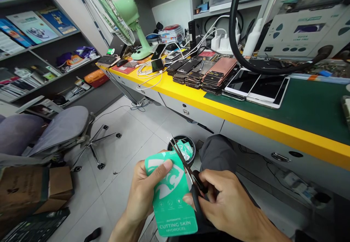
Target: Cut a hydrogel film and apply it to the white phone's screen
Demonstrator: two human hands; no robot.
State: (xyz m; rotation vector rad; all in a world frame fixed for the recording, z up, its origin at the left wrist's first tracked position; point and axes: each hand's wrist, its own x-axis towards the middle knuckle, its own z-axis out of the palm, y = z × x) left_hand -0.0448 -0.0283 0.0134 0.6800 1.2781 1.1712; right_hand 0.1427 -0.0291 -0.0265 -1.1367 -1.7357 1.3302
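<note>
My left hand point(149, 185) grips a green hydrogel skin packet point(175, 207) printed "CUTTING SKIN HYDROGEL", its thumb lying on the white emblem. In my right hand point(221, 198) is a pair of scissors point(186, 165) with black handles, the fingers through the loops. The slightly parted blades point up and away, along the packet's upper right edge. Whether they bite into the packet here I cannot tell. Beyond the packet's top, a round dark bin point(193, 158) on the floor holds green and white scraps point(186, 150).
A yellow-edged workbench point(188, 98) runs across, carrying stacked phone parts point(218, 72), white-framed screens point(264, 87), cables and a green fan point(127, 12). My knee point(218, 151) is beside the bin. At left stand an office chair point(61, 129) and cardboard boxes point(24, 187).
</note>
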